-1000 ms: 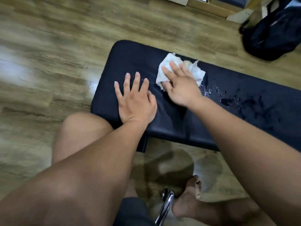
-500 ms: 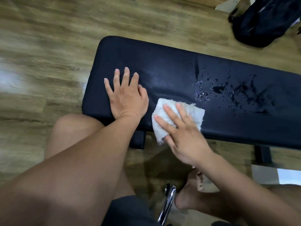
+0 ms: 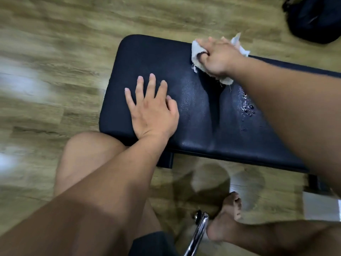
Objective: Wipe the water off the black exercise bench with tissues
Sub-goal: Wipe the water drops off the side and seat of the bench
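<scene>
The black exercise bench (image 3: pixel 153 58) runs from the middle of the view to the right edge. My left hand (image 3: pixel 150 110) lies flat on its near left part, fingers spread, holding nothing. At the bench's far edge my right hand (image 3: pixel 216 56) presses a crumpled white tissue (image 3: pixel 195 50) onto the padding. Water droplets (image 3: pixel 248 108) glisten on the bench just right of the middle, partly hidden by my right forearm.
A dark bag (image 3: pixel 313 19) lies on the wooden floor (image 3: pixel 55 43) at the top right. My bare knee (image 3: pixel 88 154) and foot (image 3: pixel 227 218) are in front of the bench. A chrome tube (image 3: pixel 198 233) sticks up near the foot.
My right hand has swept the tissue from the bench's near edge up to its far edge. My left hand has stayed flat on the bench.
</scene>
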A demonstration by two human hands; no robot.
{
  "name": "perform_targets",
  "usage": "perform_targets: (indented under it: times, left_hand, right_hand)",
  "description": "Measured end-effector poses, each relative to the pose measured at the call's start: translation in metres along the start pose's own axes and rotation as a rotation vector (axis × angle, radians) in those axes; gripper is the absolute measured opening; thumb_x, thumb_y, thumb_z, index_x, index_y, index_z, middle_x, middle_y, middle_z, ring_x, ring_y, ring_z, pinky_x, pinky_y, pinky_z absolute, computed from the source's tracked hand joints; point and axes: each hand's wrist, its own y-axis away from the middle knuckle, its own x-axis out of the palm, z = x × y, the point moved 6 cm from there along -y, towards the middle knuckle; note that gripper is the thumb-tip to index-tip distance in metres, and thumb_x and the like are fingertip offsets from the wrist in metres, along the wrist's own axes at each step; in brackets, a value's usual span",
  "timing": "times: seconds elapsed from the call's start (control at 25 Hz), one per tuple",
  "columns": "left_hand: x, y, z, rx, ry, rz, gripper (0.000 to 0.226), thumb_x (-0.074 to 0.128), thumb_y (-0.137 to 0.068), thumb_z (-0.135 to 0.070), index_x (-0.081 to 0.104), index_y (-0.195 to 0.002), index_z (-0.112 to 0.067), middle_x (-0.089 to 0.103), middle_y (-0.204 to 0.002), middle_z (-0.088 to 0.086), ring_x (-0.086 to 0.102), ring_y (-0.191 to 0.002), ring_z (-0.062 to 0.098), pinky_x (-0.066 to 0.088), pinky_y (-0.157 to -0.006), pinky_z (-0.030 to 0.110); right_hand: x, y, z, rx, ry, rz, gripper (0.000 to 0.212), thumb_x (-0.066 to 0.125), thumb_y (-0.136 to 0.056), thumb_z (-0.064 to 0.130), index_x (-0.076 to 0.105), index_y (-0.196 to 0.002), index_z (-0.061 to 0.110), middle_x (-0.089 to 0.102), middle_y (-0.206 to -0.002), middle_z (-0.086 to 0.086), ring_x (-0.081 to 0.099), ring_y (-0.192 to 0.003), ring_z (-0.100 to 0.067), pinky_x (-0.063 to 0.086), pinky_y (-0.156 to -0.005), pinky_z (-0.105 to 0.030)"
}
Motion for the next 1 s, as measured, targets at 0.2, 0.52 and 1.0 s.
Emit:
perform_targets:
  times: [0.2, 0.52, 1.0]
  left_hand:
    - [0.0, 0.0, -0.001, -0.003, -0.002, 0.013, 0.051, 0.032, -0.099, -0.038, 0.041, -0.149, -0.033, 0.024, -0.165, -0.008, 0.009, -0.154, 0.021, -0.002, -0.124, 0.051]
    - [-0.005, 0.0, -0.001, 0.007, 0.039, 0.012, 0.05, 0.034, -0.098, -0.038, 0.048, -0.145, -0.03, 0.03, -0.163, -0.004, 0.014, -0.153, 0.023, 0.003, -0.124, 0.052]
    - [-0.004, 0.0, 0.0, -0.011, 0.121, -0.035, 0.054, 0.033, -0.098, -0.049, 0.053, -0.142, -0.025, 0.035, -0.16, -0.003, 0.016, -0.153, 0.022, 0.002, -0.124, 0.051]
  right_hand:
    - [0.005, 0.035, 0.009, 0.03, 0.069, -0.097, 0.055, 0.026, -0.097, 0.043, 0.01, -0.15, 0.042, 0.005, -0.162, -0.009, 0.004, -0.146, -0.039, -0.002, -0.116, -0.058]
    - [0.061, 0.191, 0.025, -0.049, -0.027, -0.135, 0.055, 0.037, -0.095, 0.04, 0.019, -0.148, 0.045, 0.006, -0.162, -0.007, 0.0, -0.146, -0.038, 0.003, -0.116, -0.057]
    - [0.095, 0.246, 0.013, 0.029, -0.045, -0.178, 0.063, 0.022, -0.088, 0.047, 0.018, -0.15, 0.039, 0.006, -0.162, -0.005, -0.001, -0.148, -0.036, 0.002, -0.117, -0.053]
